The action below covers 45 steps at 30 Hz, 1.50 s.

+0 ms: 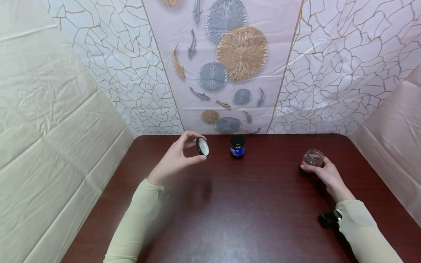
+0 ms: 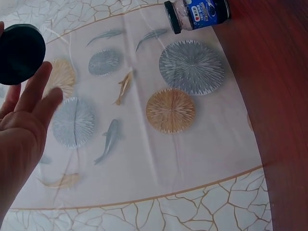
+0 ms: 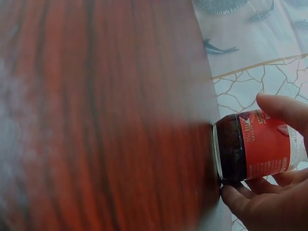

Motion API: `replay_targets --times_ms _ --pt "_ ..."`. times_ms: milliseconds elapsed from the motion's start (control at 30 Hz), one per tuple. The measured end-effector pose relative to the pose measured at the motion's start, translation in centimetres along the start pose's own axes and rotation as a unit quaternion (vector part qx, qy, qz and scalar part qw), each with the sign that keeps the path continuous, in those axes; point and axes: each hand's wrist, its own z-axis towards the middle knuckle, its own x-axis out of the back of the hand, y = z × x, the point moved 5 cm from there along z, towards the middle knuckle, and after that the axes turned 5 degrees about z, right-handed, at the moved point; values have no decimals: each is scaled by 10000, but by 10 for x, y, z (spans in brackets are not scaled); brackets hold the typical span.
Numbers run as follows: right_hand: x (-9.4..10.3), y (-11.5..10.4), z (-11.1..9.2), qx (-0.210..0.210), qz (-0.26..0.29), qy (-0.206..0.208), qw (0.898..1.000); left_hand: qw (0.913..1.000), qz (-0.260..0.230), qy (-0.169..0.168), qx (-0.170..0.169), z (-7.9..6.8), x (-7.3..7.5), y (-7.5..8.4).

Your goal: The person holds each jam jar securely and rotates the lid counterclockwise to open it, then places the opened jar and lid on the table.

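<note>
On the left side, my left hand (image 1: 175,160) holds a round black jar lid (image 1: 203,147) by its rim, above the table. The lid stands on edge, its whitish inner face turned to the right; the left wrist view shows the dark outer side of the lid (image 2: 21,55). My right hand (image 1: 331,179) grips a lidless glass jar (image 1: 314,157) at the right. Dark contents fill the lower part of this jar (image 3: 264,144), which bears a red label. Its base is at the tabletop; whether it touches, I cannot tell.
A jar with a dark lid and blue label (image 1: 237,147) stands upright near the table's back edge, between the hands. The dark reddish-brown table (image 1: 250,204) meets a patterned cloth backdrop (image 1: 230,98). Pale cloth walls (image 1: 49,153) rise on both sides.
</note>
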Motion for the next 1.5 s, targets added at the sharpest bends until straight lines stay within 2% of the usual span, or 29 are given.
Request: replay_targets --times_ms 200,467,633,1000,1233,1500 --pt "0 1 2 19 -22 1 10000 9999 -32 156 -2 -2 4 -4" --pt "0 2 2 28 -10 57 10000 9985 136 525 -22 -3 13 -12" --pt "1 1 2 14 -28 53 10000 9955 441 796 260 -5 20 -25" --pt "0 1 2 -58 -108 -33 9999 9867 756 1069 959 -16 34 -60" --pt "-1 0 1 -38 -67 2 10000 9793 998 1289 1197 -24 42 -79" --pt "-1 0 1 11 -87 -38 10000 9726 1189 1108 1664 -31 46 -99"
